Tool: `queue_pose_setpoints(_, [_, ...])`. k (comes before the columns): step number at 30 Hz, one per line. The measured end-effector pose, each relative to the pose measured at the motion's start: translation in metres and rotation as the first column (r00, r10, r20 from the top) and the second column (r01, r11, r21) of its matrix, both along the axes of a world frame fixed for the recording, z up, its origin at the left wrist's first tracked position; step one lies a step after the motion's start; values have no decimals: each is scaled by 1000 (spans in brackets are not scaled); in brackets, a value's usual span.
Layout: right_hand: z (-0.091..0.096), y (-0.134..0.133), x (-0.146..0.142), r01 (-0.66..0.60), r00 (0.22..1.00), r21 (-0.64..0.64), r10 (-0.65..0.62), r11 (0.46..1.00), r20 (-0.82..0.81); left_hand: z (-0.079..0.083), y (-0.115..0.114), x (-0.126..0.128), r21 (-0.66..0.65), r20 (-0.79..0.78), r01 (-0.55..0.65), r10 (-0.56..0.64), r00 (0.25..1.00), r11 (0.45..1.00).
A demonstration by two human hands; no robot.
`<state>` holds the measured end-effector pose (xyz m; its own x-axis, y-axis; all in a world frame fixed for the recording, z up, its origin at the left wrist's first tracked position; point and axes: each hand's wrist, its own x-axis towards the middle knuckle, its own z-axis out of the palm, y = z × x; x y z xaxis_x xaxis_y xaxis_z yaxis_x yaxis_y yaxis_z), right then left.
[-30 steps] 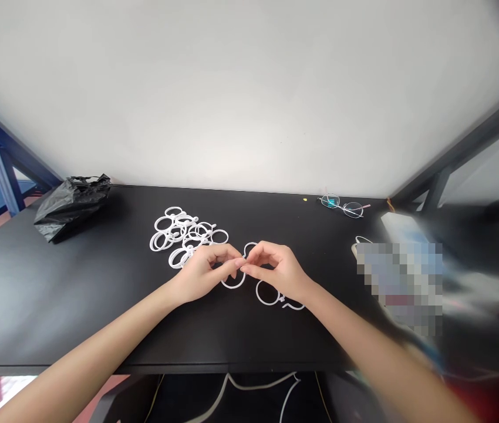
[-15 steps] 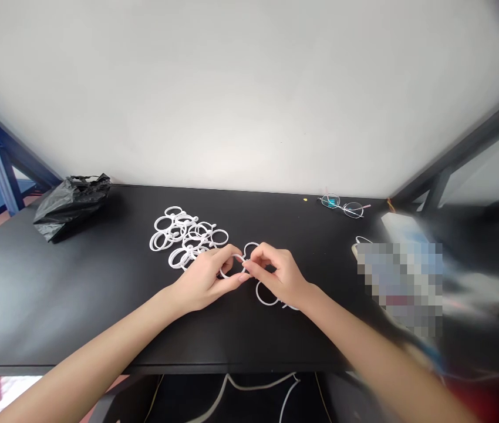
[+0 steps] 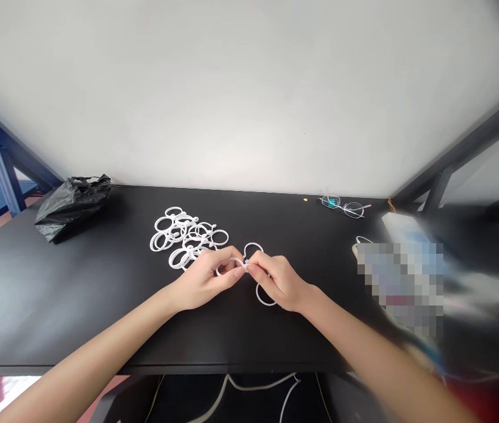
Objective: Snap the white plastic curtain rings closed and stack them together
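Ring pinched from two sides, just right of the pile

We have one white ring up between our hands, near the pile's right lower edge; whether it touches the bench we cannot tell. Our left hand has its grip closed on the loop, thumb below and fingers above. Our right hand pinches the ring's right side, where the small joint seems to sit, though fingertips hide most of it.

Half a second ago the loop faced us more openly; now it is tilted and looks narrower, and our right fingers lie lower and flatter. We judge that the effort has gone to that joint, with the ring not yet let go.

Farther right of the pile, two more white loops show: a back loop just beyond our fingertips, and a front loop partly under our right hand.

The pile itself has not moved. Well to its left sits a black bag; well to its right, beyond a yellow fleck, lie glasses.
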<state>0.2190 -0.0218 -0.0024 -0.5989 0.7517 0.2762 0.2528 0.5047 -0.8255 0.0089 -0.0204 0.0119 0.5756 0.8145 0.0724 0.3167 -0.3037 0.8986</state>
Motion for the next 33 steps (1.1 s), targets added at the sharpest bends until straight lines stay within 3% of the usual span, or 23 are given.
queue_pose_setpoints(10, [-3,1,0,18,1000,13,-18,1000,6,-1,0,1,33,-9,-15,16,1000,999])
queue_pose_setpoints(14, [-3,2,0,67,998,41,-67,997,2,0,-2,0,139,-46,-42,48,998,989])
queue_pose_setpoints(17, [-2,3,0,155,988,82,-154,984,-24,-1,3,-4,400,-98,-103,154,983,911])
queue_pose_setpoints(21, [-1,6,2,282,960,111,-279,953,-36,-7,18,-18,718,-188,-134,375,908,683])
queue_pose_setpoints(23, [-1,7,2,310,951,128,-309,942,-31,-12,27,-27,776,-243,-113,459,855,621])
queue_pose_setpoints(26, [-1,10,3,332,942,151,-335,931,-7,-18,35,-37,800,-311,-91,540,782,593])
queue_pose_setpoints(33, [1,23,10,439,857,156,-464,885,222,-26,38,-43,775,-418,-81,605,678,626])
